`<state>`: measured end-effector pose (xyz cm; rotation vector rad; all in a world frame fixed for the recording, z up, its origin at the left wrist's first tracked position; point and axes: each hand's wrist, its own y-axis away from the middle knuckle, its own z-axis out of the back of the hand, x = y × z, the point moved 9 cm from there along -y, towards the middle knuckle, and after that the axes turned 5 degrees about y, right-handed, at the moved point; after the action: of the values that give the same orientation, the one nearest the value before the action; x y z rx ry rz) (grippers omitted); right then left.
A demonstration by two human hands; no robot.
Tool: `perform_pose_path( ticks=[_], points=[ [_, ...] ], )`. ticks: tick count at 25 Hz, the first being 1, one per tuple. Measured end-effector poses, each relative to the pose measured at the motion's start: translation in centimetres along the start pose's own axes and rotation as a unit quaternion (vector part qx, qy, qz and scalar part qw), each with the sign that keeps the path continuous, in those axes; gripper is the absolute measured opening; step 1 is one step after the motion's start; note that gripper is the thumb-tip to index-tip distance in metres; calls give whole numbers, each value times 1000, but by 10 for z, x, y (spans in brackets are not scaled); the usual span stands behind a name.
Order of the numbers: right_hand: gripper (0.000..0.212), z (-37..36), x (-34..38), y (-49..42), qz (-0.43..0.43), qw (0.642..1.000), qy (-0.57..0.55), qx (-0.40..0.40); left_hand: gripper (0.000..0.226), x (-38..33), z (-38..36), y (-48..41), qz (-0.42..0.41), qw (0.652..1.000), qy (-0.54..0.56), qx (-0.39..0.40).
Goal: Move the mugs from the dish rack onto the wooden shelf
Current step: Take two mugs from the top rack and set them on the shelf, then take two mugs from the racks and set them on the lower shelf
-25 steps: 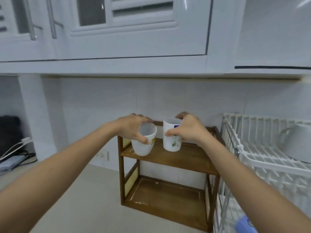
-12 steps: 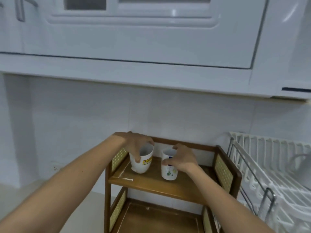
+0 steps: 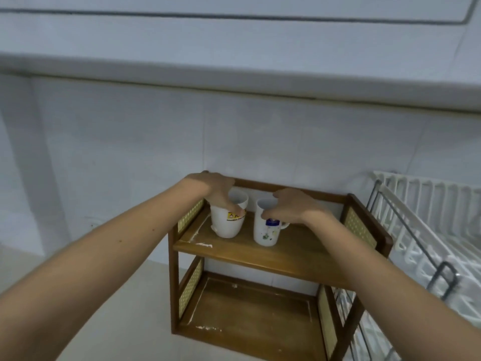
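Two white mugs stand on the top board of the wooden shelf (image 3: 299,254). The left mug (image 3: 226,227) carries a yellow label and leans slightly. My left hand (image 3: 217,192) grips it from above, thumb on the label. The right mug (image 3: 265,231) has a blue mark and green specks, and its handle points right. My right hand (image 3: 292,207) holds this mug at the rim, thumb on its front. The two mugs are close together but apart.
The shelf's lower board (image 3: 250,308) holds nothing. A white wire dish rack (image 3: 426,230) stands just right of the shelf. Behind is a white tiled wall (image 3: 130,152), with white cabinets overhanging above. A pale countertop (image 3: 125,295) lies to the left.
Both hands have brought the mugs down onto the top board and further back. The view has moved closer and tilted down.
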<state>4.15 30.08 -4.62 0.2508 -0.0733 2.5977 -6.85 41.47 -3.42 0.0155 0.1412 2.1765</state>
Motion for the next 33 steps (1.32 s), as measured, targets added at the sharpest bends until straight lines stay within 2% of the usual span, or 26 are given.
perform_pose_path(
  ticks=[2,5,10,14,17,23,25,28,31,33],
  points=[
    [67,2,3,0,25,1000,7,15,84,-1,0,-5,6,999,-30,-31],
    [64,3,3,-1,41,999,12,1,80,3,0,-9,-14,999,-7,-34],
    [64,4,5,-4,40,998,-4,-39,85,20,-7,-14,-39,999,-5,10],
    [59,3,5,-7,22,997,-24,-64,95,24,-15,-17,-45,998,50,16],
    [60,2,8,-7,13,998,-13,-61,91,24,-16,-19,-44,996,73,-7],
    [66,6,9,6,23,999,30,-19,84,16,-18,-11,-44,995,91,6],
    [70,35,3,20,28,998,44,-47,80,1,-8,-1,-61,993,95,-29],
    [63,99,-17,49,27,991,81,-108,64,-46,22,19,-113,981,106,-119],
    [61,143,-69,85,-19,983,151,-107,56,-126,44,44,-197,959,112,-169],
    [58,159,-115,110,-64,974,194,-102,55,-186,58,67,-271,933,120,-205]
  ],
)
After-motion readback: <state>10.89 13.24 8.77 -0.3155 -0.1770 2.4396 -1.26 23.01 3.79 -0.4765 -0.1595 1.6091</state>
